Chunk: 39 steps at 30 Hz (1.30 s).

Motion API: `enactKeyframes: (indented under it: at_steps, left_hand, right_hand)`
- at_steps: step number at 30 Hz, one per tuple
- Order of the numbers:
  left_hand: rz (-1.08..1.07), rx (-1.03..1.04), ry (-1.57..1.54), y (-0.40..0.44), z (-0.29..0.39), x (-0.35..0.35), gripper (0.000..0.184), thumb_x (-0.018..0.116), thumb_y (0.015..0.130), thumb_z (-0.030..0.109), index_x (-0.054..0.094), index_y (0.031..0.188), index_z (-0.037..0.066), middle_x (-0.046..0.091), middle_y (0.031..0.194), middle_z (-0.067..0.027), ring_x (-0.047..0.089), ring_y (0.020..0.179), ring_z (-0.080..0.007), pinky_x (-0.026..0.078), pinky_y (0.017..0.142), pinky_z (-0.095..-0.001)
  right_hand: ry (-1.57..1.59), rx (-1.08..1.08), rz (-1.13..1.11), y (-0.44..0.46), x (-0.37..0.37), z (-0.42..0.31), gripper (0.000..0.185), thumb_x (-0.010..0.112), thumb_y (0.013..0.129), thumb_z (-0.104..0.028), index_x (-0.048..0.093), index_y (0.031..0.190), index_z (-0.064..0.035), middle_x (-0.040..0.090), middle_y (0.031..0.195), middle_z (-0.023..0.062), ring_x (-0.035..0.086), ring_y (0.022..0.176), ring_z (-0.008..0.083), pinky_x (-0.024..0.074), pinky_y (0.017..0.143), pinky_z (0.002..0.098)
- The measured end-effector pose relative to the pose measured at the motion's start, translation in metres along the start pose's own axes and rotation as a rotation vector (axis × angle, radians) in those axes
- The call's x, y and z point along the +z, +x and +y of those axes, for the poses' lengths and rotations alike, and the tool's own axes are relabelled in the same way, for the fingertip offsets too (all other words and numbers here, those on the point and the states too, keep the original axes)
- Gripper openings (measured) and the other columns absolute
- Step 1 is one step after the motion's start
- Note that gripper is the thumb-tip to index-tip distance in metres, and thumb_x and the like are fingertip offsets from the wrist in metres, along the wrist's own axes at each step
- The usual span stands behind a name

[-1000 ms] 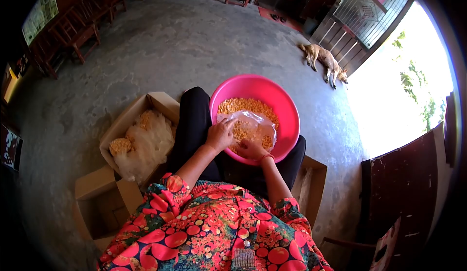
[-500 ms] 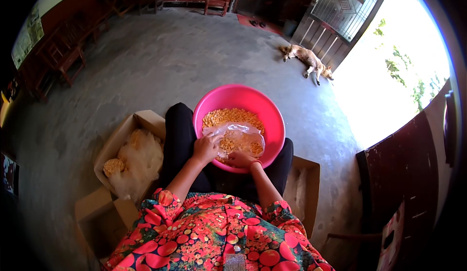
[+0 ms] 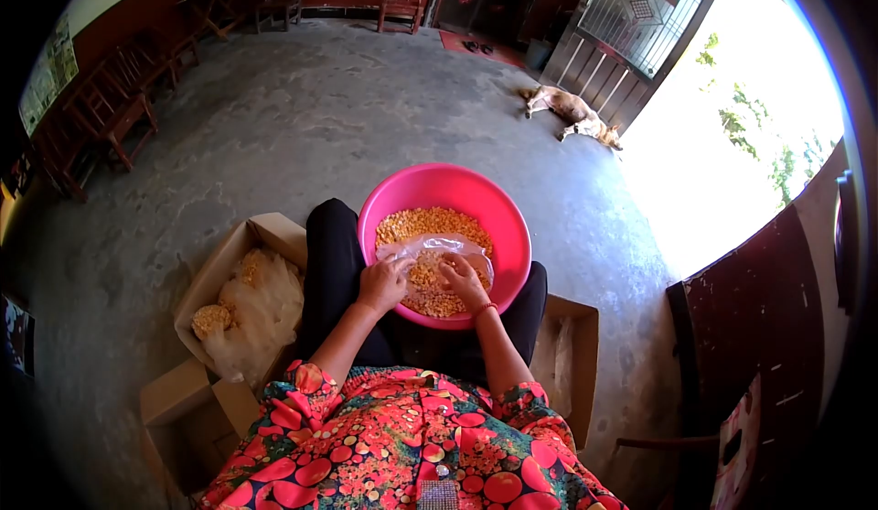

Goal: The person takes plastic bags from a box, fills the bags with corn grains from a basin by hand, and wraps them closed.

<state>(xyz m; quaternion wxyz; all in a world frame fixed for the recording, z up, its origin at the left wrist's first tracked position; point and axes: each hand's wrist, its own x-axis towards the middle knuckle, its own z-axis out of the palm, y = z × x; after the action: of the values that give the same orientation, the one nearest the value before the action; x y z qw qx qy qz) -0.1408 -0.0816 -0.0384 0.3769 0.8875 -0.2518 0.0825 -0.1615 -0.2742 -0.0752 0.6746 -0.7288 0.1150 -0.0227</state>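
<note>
A pink plastic basin (image 3: 505, 226) rests between my legs, with yellow-orange corn kernels (image 3: 430, 224) in it. On the kernels lies a clear plastic bag (image 3: 437, 243), with kernels showing in or through it. My left hand (image 3: 382, 284) is closed on the bag's left edge. Over the bag's right part is my right hand (image 3: 465, 282), its fingers curled downward and bunched. What those fingers hold, if anything, is hidden from me.
A cardboard box (image 3: 218, 277) at my left holds filled and loose plastic bags. Another open box (image 3: 174, 391) stands nearer, and a third box (image 3: 585, 354) at my right. A dog (image 3: 572, 112) lies by the open door (image 3: 631, 25). Wooden chairs (image 3: 110, 117) line the left wall.
My right hand has risen from the kernels at the basin's near right side and moved up over the bag. My left hand stays at the bag's left edge. The view has shifted slightly.
</note>
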Motion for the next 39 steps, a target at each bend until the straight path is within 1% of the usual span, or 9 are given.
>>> enactKeyframes:
  at_steps: [1, 5, 7, 14, 17, 26, 30, 36, 39]
  left_hand:
    - [-0.013, -0.01, 0.0, 0.0, 0.001, -0.001, 0.027, 0.049, 0.069, 0.007, 0.063, 0.091, 0.014, 0.06, 0.087, -0.0102, 0.059, 0.075, -0.028, 0.048, 0.065, -0.0385]
    - [0.006, 0.001, 0.018, 0.0, -0.001, 0.0, 0.028, 0.052, 0.068, 0.007, 0.062, 0.093, 0.015, 0.062, 0.078, -0.0096, 0.059, 0.071, -0.0269, 0.048, 0.064, -0.0376]
    - [0.029, 0.024, 0.02, 0.0, -0.003, 0.003, 0.028, 0.052, 0.068, 0.007, 0.062, 0.093, 0.015, 0.062, 0.077, -0.0097, 0.059, 0.071, -0.027, 0.048, 0.064, -0.0377]
    - [0.017, 0.008, 0.03, 0.0, 0.0, 0.0, 0.027, 0.052, 0.068, 0.008, 0.062, 0.093, 0.015, 0.061, 0.076, -0.0101, 0.059, 0.07, -0.0273, 0.048, 0.064, -0.038]
    - [0.005, 0.001, 0.03, 0.0, 0.001, 0.0, 0.028, 0.05, 0.067, 0.007, 0.063, 0.09, 0.015, 0.059, 0.085, -0.0107, 0.058, 0.073, -0.0292, 0.047, 0.063, -0.0392]
    - [0.032, 0.05, 0.034, 0.0, -0.002, 0.003, 0.026, 0.05, 0.068, 0.008, 0.063, 0.089, 0.013, 0.059, 0.085, -0.0104, 0.058, 0.075, -0.0287, 0.047, 0.064, -0.0386]
    - [0.023, 0.018, 0.018, -0.001, -0.001, 0.001, 0.026, 0.053, 0.069, 0.01, 0.062, 0.093, 0.017, 0.062, 0.078, -0.0105, 0.059, 0.073, -0.0284, 0.047, 0.066, -0.0387]
    - [-0.007, -0.004, 0.024, -0.001, -0.001, 0.002, 0.027, 0.05, 0.068, 0.008, 0.063, 0.091, 0.014, 0.059, 0.087, -0.0109, 0.058, 0.075, -0.0292, 0.047, 0.065, -0.0396]
    - [0.02, 0.002, 0.022, -0.001, -0.003, 0.003, 0.026, 0.053, 0.069, 0.01, 0.062, 0.093, 0.016, 0.062, 0.081, -0.011, 0.059, 0.072, -0.0293, 0.048, 0.066, -0.0391]
  right_hand:
    - [-0.522, -0.504, 0.124, 0.006, -0.003, 0.012, 0.022, 0.057, 0.077, -0.021, 0.057, 0.088, -0.002, 0.054, 0.102, 0.0097, 0.055, 0.079, 0.0186, 0.0448, 0.059, 0.0314]
    - [-0.679, -0.638, 0.208, 0.006, -0.006, 0.015, 0.019, 0.059, 0.073, -0.02, 0.058, 0.082, -0.003, 0.059, 0.089, 0.0114, 0.055, 0.072, 0.0223, 0.0453, 0.058, 0.0345]
    - [-0.757, -0.174, -0.159, 0.0, -0.006, 0.014, 0.019, 0.058, 0.069, -0.023, 0.062, 0.08, -0.0075, 0.061, 0.079, 0.0175, 0.058, 0.07, 0.0352, 0.0466, 0.066, 0.0419]
    - [-1.236, 0.016, -0.282, -0.001, 0.006, 0.027, 0.033, 0.051, 0.072, -0.036, 0.064, 0.082, -0.0085, 0.061, 0.079, 0.0167, 0.059, 0.076, 0.0329, 0.0455, 0.068, 0.042]
    - [-1.229, -0.108, -0.535, -0.011, 0.014, 0.003, 0.035, 0.051, 0.072, -0.036, 0.064, 0.086, -0.0058, 0.061, 0.085, 0.0182, 0.058, 0.081, 0.0337, 0.0448, 0.074, 0.0424]
    - [-1.014, -0.235, -0.691, 0.0, 0.009, 0.025, 0.034, 0.048, 0.079, -0.034, 0.06, 0.089, -0.0037, 0.06, 0.085, 0.0188, 0.057, 0.079, 0.0319, 0.0431, 0.073, 0.0402]
    - [-1.05, -0.063, -0.684, -0.005, 0.009, 0.003, 0.033, 0.049, 0.078, -0.033, 0.06, 0.087, -0.0035, 0.06, 0.079, 0.0167, 0.058, 0.073, 0.0285, 0.0437, 0.069, 0.0376]
    - [-0.684, 0.219, -0.601, -0.012, 0.004, -0.021, 0.024, 0.051, 0.081, -0.028, 0.061, 0.082, -0.0068, 0.053, 0.062, 0.0021, 0.05, 0.054, 0.0114, 0.0403, 0.048, 0.0269]
    - [-0.483, 0.105, -0.436, -0.001, -0.001, 0.0, 0.018, 0.05, 0.083, -0.022, 0.059, 0.092, -0.0088, 0.051, 0.062, -0.0012, 0.048, 0.053, 0.0102, 0.0386, 0.047, 0.0243]
